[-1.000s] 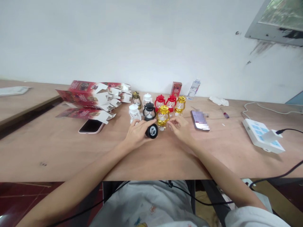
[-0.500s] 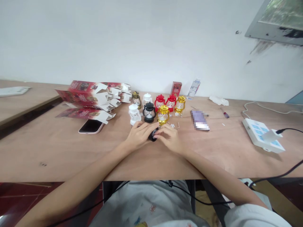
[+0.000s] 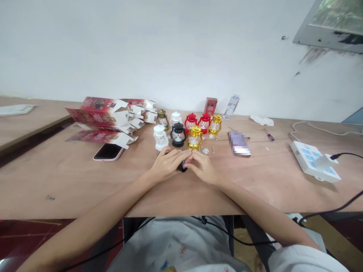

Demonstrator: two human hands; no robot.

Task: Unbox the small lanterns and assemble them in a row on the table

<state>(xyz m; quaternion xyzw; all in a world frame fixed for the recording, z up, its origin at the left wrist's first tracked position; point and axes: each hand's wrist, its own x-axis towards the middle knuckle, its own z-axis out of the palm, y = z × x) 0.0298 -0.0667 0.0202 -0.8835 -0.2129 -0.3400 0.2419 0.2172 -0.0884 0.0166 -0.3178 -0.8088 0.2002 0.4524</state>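
My left hand (image 3: 168, 163) is wrapped round a small black object (image 3: 182, 166), probably a lantern, lying on its side with most of it hidden. At its round end, the fingertips of my right hand (image 3: 202, 166) are pressed together. Just beyond my hands stand a white lantern (image 3: 161, 138), a black lantern (image 3: 178, 135) and a gold lantern (image 3: 194, 138). Behind these is a row with a bronze lantern (image 3: 162, 119), another white one (image 3: 176, 120), two red lanterns (image 3: 191, 122) and a second gold one (image 3: 215, 124). Small white pieces (image 3: 206, 150) lie right of the front gold lantern.
Red flattened boxes (image 3: 99, 115) are heaped at the left, beside a phone (image 3: 108, 152). A small red box (image 3: 210, 107) and a clear bottle (image 3: 232, 104) stand by the wall. Rightward lie a purple packet (image 3: 239, 143), a tissue (image 3: 262, 120), a screwdriver (image 3: 270, 136) and a power strip (image 3: 307, 155).
Both hands have shifted very slightly with the black object, and the right fingertips have moved a little at its end. The lanterns stand as before.
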